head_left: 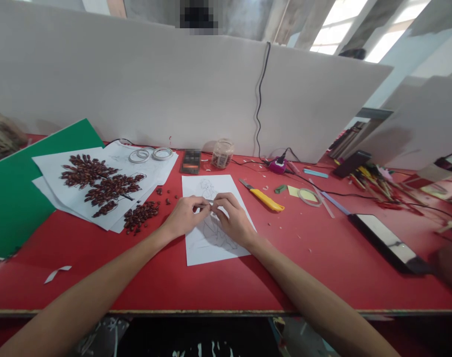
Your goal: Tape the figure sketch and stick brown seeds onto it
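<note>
A white sheet (196,253) with a pencil line drawing lies on the red table. Over its middle, my left hand (183,217) and my right hand (232,219) meet fingertip to fingertip, both closed in a pinch. Something thin and dark shows between the fingers, too small to name. To the left, a pile of dark brown seeds (140,216) rests on the table, with a few loose ones towards the sheet. Beyond it, a paper (72,161) carries leaf shapes (112,191) covered in similar brown seeds. A yellow utility knife (265,198) lies right of my right hand, blade out.
Behind the sheet stand a clear jar (222,152) and a dark phone-like device (191,161). Tape rolls (162,153) and a green board (18,198) are left. On the right lie a purple socket block (278,165), a tape ring (310,197), a tablet (385,242) and tools (374,183).
</note>
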Action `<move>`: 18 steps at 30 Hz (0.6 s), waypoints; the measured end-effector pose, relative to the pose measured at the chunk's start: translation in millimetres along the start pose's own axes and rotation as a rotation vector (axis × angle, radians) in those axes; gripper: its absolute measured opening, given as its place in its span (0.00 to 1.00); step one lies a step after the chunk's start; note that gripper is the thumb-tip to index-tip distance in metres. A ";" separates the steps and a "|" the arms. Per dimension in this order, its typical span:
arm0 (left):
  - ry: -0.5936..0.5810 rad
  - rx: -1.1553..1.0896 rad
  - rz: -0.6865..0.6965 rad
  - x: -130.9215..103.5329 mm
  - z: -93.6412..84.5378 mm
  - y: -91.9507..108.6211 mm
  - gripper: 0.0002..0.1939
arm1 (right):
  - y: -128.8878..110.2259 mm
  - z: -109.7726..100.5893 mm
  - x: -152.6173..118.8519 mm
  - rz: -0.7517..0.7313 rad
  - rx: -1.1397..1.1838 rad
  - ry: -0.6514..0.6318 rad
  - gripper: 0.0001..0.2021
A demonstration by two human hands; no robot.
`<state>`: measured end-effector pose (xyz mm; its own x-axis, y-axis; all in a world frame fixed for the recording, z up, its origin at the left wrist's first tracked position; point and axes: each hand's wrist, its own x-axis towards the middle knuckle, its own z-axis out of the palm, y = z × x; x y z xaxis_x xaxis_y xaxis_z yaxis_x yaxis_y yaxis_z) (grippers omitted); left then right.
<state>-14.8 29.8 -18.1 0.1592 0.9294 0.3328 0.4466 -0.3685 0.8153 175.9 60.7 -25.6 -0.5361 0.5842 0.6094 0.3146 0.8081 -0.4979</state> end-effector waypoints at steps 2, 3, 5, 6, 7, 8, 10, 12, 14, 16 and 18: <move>0.020 0.017 0.007 1.0 0.8 0.8 0.08 | -0.8 -2.3 0.6 0.003 0.006 -0.008 0.06; 0.034 0.034 0.007 1.8 -0.1 0.3 0.08 | -1.9 -3.9 0.8 0.006 0.015 -0.010 0.06; 0.067 0.087 0.008 3.5 -5.3 -2.6 0.09 | -5.0 -7.8 1.2 0.021 0.052 0.006 0.05; 0.080 0.126 0.016 4.0 -9.1 -4.6 0.09 | -6.6 -10.0 1.3 0.043 0.080 0.018 0.05; 0.081 0.175 0.031 4.2 -13.2 -6.8 0.09 | -7.8 -12.1 1.5 0.081 0.122 0.024 0.05; 0.072 0.233 0.049 4.0 -17.0 -8.7 0.09 | -8.5 -14.0 1.6 0.135 0.179 0.019 0.04; 0.041 0.363 0.076 2.3 -22.4 -10.8 0.08 | -8.2 -16.7 1.6 0.276 0.345 -0.043 0.03; 0.031 0.465 0.081 -0.2 -23.5 -9.3 0.08 | -5.9 -17.8 1.4 0.430 0.535 -0.131 0.08; 0.054 0.454 0.087 -2.6 -21.4 -4.5 0.10 | -3.5 -17.6 1.1 0.558 0.690 -0.180 0.13; 0.065 0.306 0.093 -3.8 -18.2 2.0 0.11 | -2.3 -16.8 0.9 0.634 0.790 -0.179 0.15; 0.048 0.130 0.072 -3.8 -15.7 7.9 0.10 | -2.7 -16.0 1.1 0.663 0.845 -0.166 0.16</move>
<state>-25.7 23.1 -5.5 0.1540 0.8975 0.4132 0.5462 -0.4258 0.7214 187.0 60.4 -13.8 -0.5772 0.8166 0.0036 -0.0268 -0.0146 -0.9995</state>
